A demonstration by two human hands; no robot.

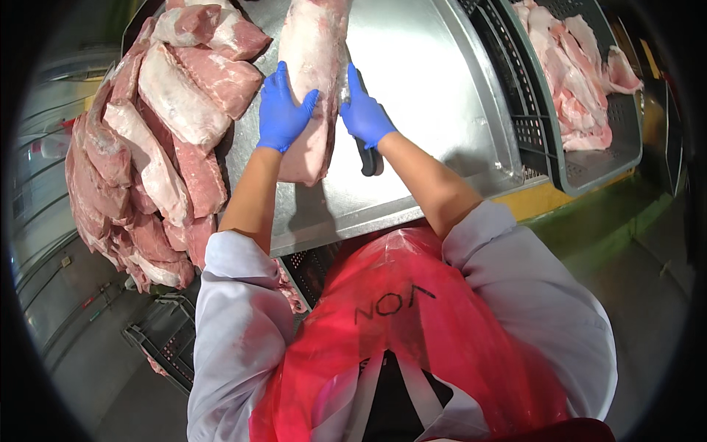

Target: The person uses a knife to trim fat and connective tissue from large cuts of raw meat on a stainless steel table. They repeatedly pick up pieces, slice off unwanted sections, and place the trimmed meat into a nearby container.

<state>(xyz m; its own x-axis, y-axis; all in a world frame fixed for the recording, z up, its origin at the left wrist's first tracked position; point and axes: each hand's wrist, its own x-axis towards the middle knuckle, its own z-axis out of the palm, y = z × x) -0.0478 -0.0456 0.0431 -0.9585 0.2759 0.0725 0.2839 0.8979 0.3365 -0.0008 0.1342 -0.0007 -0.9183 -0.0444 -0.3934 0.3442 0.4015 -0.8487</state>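
A long piece of pork loin (313, 44) with a pale fat side up lies lengthwise on the metal table (412, 88). My left hand (286, 114), in a blue glove, rests spread on its left side, fingers pointing away from me and thumb across the meat. On the loin's right side is my right hand (363, 116), also blue-gloved, closed round a knife with its index finger stretched forward. The knife's black handle (367, 159) sticks out below the palm; most of the blade is hidden by the hand and meat.
A large heap of pork pieces (180, 96) is piled at the left. To the right stands a grey perforated crate (626, 140) holding pale fat trimmings (563, 81). A dark crate (166, 331) sits low at the left. The table's raised rim (346, 237) runs before my red apron.
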